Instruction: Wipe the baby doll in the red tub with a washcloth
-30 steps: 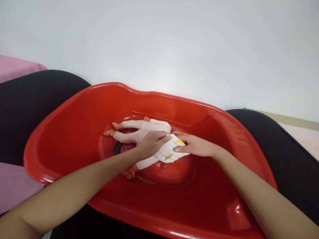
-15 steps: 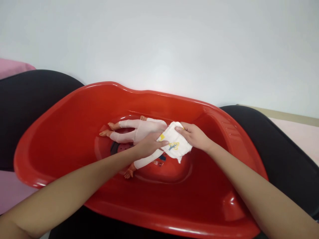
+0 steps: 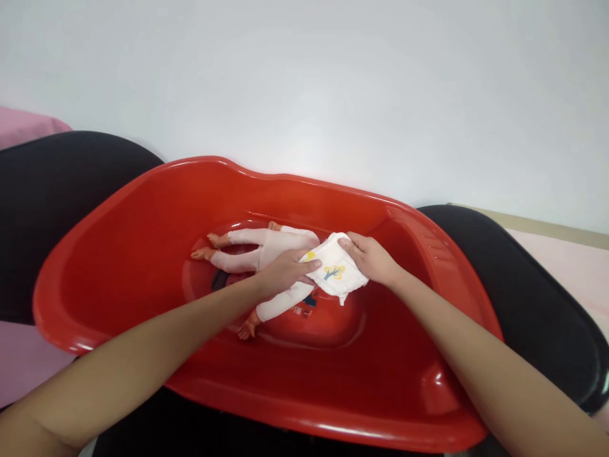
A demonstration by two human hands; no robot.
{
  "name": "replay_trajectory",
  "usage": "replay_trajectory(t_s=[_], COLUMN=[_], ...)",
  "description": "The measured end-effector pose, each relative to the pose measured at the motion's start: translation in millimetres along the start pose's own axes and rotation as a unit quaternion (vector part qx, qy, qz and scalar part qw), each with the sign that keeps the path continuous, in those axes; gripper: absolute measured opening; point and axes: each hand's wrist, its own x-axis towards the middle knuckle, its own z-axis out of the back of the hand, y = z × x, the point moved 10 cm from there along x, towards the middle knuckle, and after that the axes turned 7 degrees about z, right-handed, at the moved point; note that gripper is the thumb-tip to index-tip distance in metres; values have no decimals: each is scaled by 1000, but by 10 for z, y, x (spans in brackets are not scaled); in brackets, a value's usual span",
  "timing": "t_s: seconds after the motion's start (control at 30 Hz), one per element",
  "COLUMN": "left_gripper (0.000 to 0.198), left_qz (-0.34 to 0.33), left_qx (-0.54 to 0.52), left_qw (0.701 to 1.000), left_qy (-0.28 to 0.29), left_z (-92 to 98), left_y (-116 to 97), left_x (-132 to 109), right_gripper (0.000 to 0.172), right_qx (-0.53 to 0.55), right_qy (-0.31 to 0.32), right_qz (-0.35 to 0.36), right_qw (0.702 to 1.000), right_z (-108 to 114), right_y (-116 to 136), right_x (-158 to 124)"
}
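Observation:
A small white cloth (image 3: 340, 266) with a yellow and blue tree print is held between both hands above a doll. My left hand (image 3: 285, 271) pinches its left edge, thumb on top. The upper right edge is gripped by my right hand (image 3: 370, 255). Beneath them the doll (image 3: 280, 246), in a pale pink outfit with white sleeves, lies in a red tub (image 3: 118, 254), its feet toward the left. The cloth and my left hand hide its head and part of its chest.
Black seats or supports stand at the left (image 3: 71, 203) and right (image 3: 547, 317) of the tub. A white wall (image 3: 304, 82) rises behind it. Pink material (image 3: 28, 127) shows at the far left, and a pale pink surface (image 3: 566, 266) at the right.
Both hands and the cloth stay over the doll, with only a slight shift of the cloth and my right hand to the right. The camera view has moved a little.

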Motion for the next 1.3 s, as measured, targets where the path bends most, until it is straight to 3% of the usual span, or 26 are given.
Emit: replay_trajectory(t_s=[0.1,0.23,0.37,0.5,0.77,0.87,0.93,1.0,1.13,1.2,1.3], left_gripper=[46,54,58,44,37,29,26,20,24,40,55], left_qz=[4,14,36,45,102,61,9,-49,-138,-163,-147], left_qx=[-42,-50,-3,20,16,33,104,229,464,510,532], left_qw=[999,996,992,987,993,997,994,972,874,840,820], left_qy=[-6,68,122,151,50,43,40,30,51,92,151], left_z=[47,-115,-362,-533,-318,-255,-220,-203,-268,-307,-301], left_y=[25,128,306,428,578,470,366,278,256,320,487], left_x=[34,30,-89,-166,-24,30,62,74,10,-65,-163], right_gripper=[59,61,57,56,57,59,60,62,61,60,58], right_qx=[47,99,120,103,44,27,45,72,55,25,-10], right_qy=[-46,-98,-67,-47,-24,-22,-31,-59,-120,-134,-152], right_qz=[-6,12,35,49,33,10,-16,-41,-55,-59,-74], right_qw=[998,990,990,992,998,999,998,995,990,989,986], right_z=[82,167,72,14,-5,-6,19,93,305,375,455], right_y=[-16,102,294,379,201,77,-33,-157,-349,-405,-451], right_x=[1,-79,-216,-271,-119,-43,10,55,112,121,112])
